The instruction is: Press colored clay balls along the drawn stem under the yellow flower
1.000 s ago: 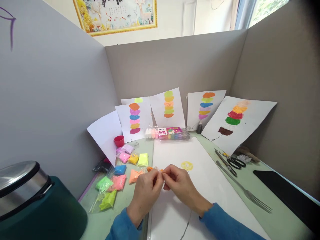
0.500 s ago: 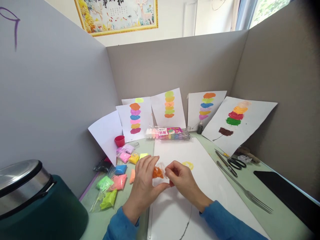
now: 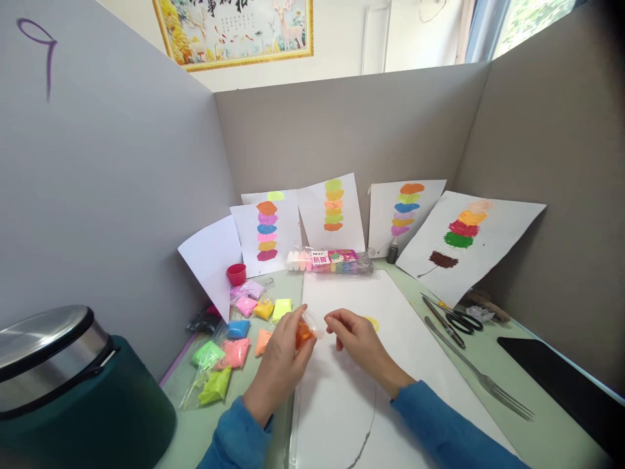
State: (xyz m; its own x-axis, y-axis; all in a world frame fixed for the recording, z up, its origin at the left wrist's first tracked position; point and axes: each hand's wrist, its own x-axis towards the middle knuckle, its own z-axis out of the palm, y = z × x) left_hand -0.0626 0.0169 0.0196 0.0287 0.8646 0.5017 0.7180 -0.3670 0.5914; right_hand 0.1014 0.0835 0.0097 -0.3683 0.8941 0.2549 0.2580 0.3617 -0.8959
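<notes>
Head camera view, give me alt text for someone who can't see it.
A person's left hand holds a small clear bag with something orange inside, the right hand close beside it, over a white sheet. Colorful packets lie to the left; a fork and scissors lie to the right.

- A single head-worn camera looks forward and down from above the near edge of the green tabletop (image 3: 195,436).
- Both blue sleeves (image 3: 442,426) enter from the bottom edge, so the left hand (image 3: 278,368) and right hand (image 3: 364,348) sit close, just below centre.
- It faces the grey back partition (image 3: 351,130), whose top edge slopes upward to the right.
- Above that, the wide view takes in a gold-framed picture (image 3: 244,32) and part of a window (image 3: 537,26).
- Darkness shades the upper right corner.
</notes>
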